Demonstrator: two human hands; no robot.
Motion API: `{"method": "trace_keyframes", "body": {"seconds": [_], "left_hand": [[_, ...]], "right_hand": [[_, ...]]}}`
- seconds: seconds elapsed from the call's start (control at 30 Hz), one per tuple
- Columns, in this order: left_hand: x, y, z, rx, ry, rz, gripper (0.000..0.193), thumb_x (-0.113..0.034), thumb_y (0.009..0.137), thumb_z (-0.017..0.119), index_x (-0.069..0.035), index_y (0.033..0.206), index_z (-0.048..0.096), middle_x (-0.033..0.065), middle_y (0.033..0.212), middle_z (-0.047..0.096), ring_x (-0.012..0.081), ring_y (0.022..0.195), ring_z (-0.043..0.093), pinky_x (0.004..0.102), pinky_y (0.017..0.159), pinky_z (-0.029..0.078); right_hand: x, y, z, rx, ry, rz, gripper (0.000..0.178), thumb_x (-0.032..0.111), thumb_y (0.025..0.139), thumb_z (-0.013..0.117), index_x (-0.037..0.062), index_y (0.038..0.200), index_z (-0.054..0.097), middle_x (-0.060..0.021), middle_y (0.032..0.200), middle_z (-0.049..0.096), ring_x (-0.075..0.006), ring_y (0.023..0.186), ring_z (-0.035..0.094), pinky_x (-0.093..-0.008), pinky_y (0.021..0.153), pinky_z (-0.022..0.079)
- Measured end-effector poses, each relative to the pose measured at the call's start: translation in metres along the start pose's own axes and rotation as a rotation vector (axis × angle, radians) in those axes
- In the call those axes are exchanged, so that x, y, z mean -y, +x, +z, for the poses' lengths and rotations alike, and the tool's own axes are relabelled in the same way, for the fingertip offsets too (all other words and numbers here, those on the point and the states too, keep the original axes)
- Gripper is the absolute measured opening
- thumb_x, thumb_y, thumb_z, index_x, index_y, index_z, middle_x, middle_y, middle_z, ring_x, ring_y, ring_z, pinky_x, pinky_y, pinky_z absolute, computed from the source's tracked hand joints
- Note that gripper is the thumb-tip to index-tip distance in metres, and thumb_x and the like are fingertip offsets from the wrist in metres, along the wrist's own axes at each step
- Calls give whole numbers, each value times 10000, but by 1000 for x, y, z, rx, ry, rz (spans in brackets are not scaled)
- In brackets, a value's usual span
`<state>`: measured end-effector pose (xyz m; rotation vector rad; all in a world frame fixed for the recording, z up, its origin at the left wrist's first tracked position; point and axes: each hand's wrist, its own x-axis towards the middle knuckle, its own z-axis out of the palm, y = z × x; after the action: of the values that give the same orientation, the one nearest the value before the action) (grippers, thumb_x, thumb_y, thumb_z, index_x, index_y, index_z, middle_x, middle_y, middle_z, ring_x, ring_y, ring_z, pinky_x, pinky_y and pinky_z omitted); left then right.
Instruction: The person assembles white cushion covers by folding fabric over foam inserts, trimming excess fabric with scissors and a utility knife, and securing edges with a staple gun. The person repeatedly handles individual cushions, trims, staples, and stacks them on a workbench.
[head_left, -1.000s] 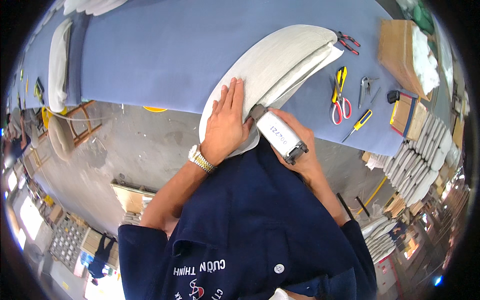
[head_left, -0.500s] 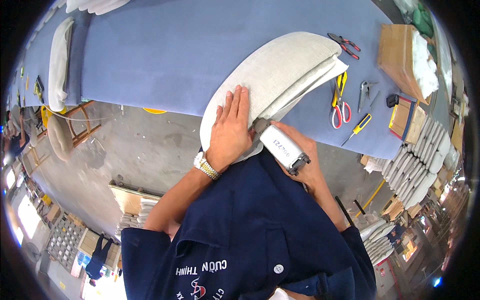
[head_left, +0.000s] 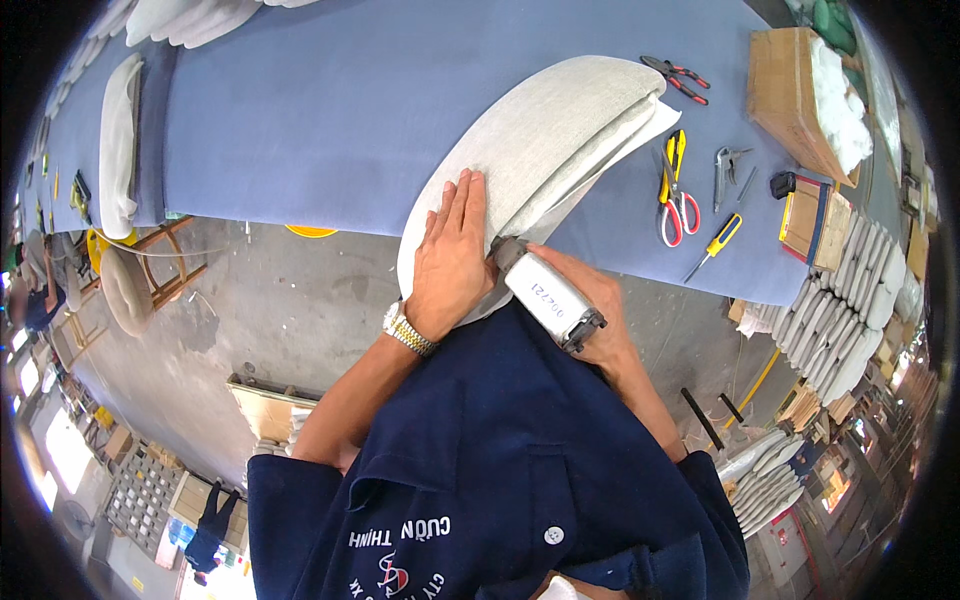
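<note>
Here, the left hand [head_left: 449, 270] lies flat on the cushion [head_left: 540, 150], fingers outstretched, gripping nothing; the right hand [head_left: 603, 305] clasps the tool [head_left: 550, 295].

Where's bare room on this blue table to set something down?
Widest: the blue tabletop left of the curved grey cushion. A small patch lies between cushion and scissors. Crowded: the right end, holding red-handled pliers, screwdriver and cardboard box.

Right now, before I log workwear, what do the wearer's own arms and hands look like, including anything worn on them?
The left hand is ungloved; so is the right hand, as far as it shows. The short, dark navy sleeves leave both forearms bare. A watch with a silver-and-gold link band circles the left wrist.
</note>
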<state>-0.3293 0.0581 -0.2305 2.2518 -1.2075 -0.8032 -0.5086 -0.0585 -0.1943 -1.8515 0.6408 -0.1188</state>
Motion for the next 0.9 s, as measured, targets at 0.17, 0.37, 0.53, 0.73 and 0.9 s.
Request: {"method": "trace_keyframes", "body": {"seconds": [0.17,0.37,0.53,0.73,0.9], "left_hand": [[-1,6,0,1,56,37,895,9,831,681,20,1613,246,292,1644,316,496,1498,353,628,1175,375],[-1,9,-9,-11,132,119,844,-27,866,656,56,1598,244,325,1612,348,504,1466,402,572,1161,411],[4,10,-10,-38,363,293,721,-81,936,585,57,1580,292,340,1590,371,527,1430,441,619,1103,460],[28,21,-30,-44,281,353,686,-131,968,579,20,1582,313,331,1572,398,523,1401,479,618,1078,484],[37,33,-44,-26,237,377,714,-147,947,602,10,1584,319,325,1548,434,523,1375,509,612,1052,507]], "right_hand": [[5,9,8,-10,84,85,582,128,810,768,65,1373,634,-168,1256,720,-344,1145,710,-396,961,538],[14,13,13,-77,19,-24,547,79,793,760,44,1329,654,-182,1221,722,-351,1114,715,-386,949,544],[-2,1,30,-150,4,-18,544,71,784,771,22,1314,661,-201,1231,717,-362,1115,715,-386,963,548],[15,10,66,-263,43,71,521,52,820,779,-11,1320,648,-189,1234,726,-305,1125,724,-373,976,547],[36,24,75,-308,-6,104,505,38,841,774,-31,1323,639,-180,1200,731,-238,1091,716,-346,966,540]]}}
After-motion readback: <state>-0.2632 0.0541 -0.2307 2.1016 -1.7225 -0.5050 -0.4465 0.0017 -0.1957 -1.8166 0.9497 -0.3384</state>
